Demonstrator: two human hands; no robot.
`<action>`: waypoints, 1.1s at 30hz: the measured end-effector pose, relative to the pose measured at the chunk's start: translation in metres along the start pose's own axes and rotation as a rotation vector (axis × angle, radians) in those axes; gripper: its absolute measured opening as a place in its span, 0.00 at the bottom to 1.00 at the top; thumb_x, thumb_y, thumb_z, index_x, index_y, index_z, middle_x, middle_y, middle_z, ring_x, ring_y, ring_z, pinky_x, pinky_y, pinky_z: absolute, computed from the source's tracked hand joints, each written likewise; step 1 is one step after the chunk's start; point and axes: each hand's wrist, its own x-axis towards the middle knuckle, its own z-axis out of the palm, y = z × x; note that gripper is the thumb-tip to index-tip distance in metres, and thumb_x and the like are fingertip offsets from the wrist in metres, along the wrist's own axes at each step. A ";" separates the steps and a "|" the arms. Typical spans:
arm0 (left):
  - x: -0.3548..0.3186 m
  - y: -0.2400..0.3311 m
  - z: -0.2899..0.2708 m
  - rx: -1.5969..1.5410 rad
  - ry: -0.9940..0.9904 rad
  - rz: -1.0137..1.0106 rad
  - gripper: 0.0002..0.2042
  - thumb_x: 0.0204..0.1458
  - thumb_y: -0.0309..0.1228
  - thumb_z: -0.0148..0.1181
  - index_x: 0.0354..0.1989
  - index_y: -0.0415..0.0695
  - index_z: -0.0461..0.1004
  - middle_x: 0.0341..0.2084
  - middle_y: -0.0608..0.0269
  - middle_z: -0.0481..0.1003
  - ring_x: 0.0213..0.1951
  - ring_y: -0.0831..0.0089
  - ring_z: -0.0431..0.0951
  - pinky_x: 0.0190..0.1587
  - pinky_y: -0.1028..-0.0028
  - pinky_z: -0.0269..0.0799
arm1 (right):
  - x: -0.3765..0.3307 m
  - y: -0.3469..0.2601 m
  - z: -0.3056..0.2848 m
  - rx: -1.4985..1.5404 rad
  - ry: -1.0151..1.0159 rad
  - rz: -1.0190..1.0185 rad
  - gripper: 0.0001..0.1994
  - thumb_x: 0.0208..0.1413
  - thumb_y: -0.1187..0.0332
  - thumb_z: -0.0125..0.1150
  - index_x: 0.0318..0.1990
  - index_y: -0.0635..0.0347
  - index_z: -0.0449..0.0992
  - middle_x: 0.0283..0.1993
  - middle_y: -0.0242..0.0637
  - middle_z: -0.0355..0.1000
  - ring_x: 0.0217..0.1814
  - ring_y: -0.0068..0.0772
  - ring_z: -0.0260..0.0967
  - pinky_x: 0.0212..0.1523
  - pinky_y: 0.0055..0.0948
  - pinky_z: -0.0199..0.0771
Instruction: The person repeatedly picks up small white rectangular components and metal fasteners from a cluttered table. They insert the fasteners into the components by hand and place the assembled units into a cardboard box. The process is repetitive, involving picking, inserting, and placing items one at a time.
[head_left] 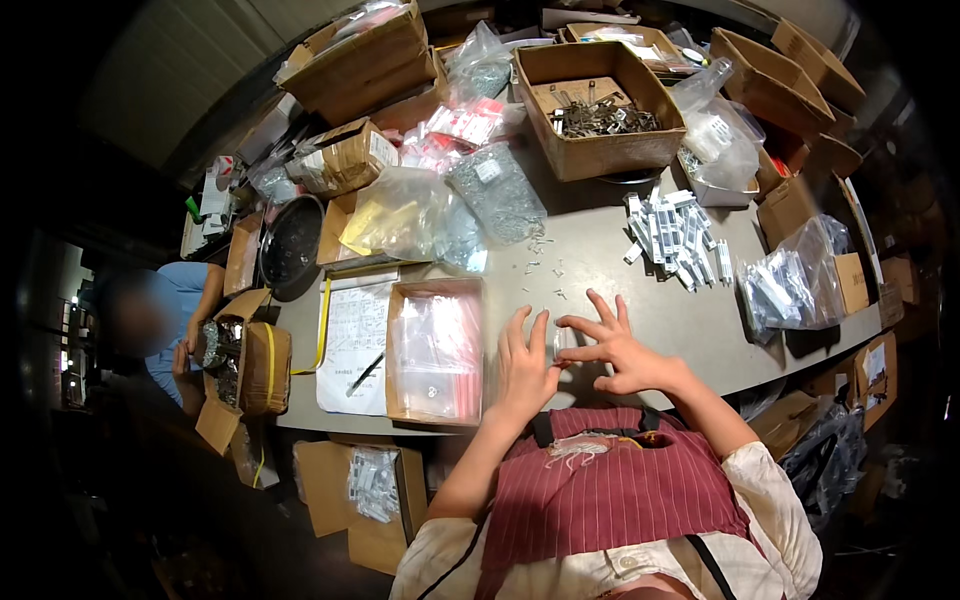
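Observation:
My left hand (524,372) and my right hand (632,362) meet over the table's near edge. The left thumb and a finger come together around something pale and small, too fine to make out, while its other fingers point up. On the right hand the fingers are spread, and two fingertips reach to that same spot. Just beyond lie several small loose metal screws (560,294). Left of my hands stands an open cardboard box (392,410) filled with clear, red-edged plastic bags (436,345).
A written sheet (350,345) with a black pen (367,373) lies further left. White-and-grey metal parts (672,235) are heaped right, near a bag of similar parts (785,285). A carton of metal pieces (600,155) stands behind. Another person (180,310) works at far left.

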 end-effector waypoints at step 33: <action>0.013 -0.016 0.037 -0.725 -0.218 -0.430 0.19 0.52 0.26 0.67 0.52 0.42 0.71 0.43 0.53 0.80 0.46 0.61 0.81 0.48 0.65 0.75 | 0.050 0.039 0.006 0.602 0.257 0.099 0.09 0.57 0.68 0.66 0.40 0.64 0.84 0.38 0.39 0.80 0.33 0.28 0.76 0.32 0.29 0.76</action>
